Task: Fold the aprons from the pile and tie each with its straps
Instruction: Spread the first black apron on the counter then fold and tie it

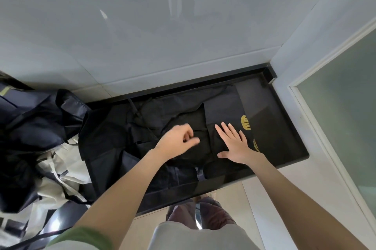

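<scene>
pale grey glossy tiles (162, 25) are seen behind a black polished counter (284, 127). on the middle of the counter one black apron (221, 111) is spread, partly folded: a flap is already turned over at its right part, where a yellow print (245, 122) is shown, but the cloth is creased and no neat bundle is formed yet. the straps (133, 108) are lying loose toward the back of the counter, so the tying is judged as not begun. the right hand (236, 145) is laid flat on the fold, fingers straight and spread. the left hand (177, 139) is held just beside it, fingers curled over the cloth; whether something is pinched cannot be told. at the left end of the counter a pile (40, 127) of dark and cream aprons is heaped, thin, matte and crumpled, so most of the work is judged to be left.
</scene>
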Available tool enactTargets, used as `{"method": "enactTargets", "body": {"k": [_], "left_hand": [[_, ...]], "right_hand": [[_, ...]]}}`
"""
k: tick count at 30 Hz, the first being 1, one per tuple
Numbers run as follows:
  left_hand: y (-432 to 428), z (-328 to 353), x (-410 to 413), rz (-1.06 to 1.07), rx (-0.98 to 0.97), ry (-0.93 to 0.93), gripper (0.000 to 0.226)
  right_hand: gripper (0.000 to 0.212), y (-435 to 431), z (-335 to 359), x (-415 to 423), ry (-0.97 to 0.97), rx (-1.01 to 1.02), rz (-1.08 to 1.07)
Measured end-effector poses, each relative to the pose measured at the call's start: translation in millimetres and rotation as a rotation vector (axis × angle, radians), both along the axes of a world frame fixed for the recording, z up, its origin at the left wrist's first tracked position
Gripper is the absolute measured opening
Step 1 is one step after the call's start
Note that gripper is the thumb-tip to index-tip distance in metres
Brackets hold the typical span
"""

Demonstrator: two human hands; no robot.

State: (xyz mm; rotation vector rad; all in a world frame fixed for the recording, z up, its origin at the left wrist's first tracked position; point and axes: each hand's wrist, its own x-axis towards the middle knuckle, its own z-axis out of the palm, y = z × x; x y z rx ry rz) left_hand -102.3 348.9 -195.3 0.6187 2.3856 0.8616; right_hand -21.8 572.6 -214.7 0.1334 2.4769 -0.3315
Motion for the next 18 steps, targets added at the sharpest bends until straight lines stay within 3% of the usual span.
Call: {"method": "enactTargets", "body": {"k": [3,9,15,18], "left_hand": [[-4,-4,2,-0.349,-0.179,-0.082,0.041],[-34,-19,-2,-0.402,-0.170,0.129,0.082],[-44,-9,-8,-0.722,-0.312,0.305,0.056],[-46,-12,-5,-0.748,-0.279,0.393,0.027]], "right_hand": [[0.099,2,-3,-2,-0.010,-0.010,-0.015],[0.094,19,-5,0,-0.026,-0.062,-0.094],[0.092,25,0,-4,-0.055,-0.073,-0.106],[0.090,26,-4,-4,-0.042,-0.073,-0.119]]}}
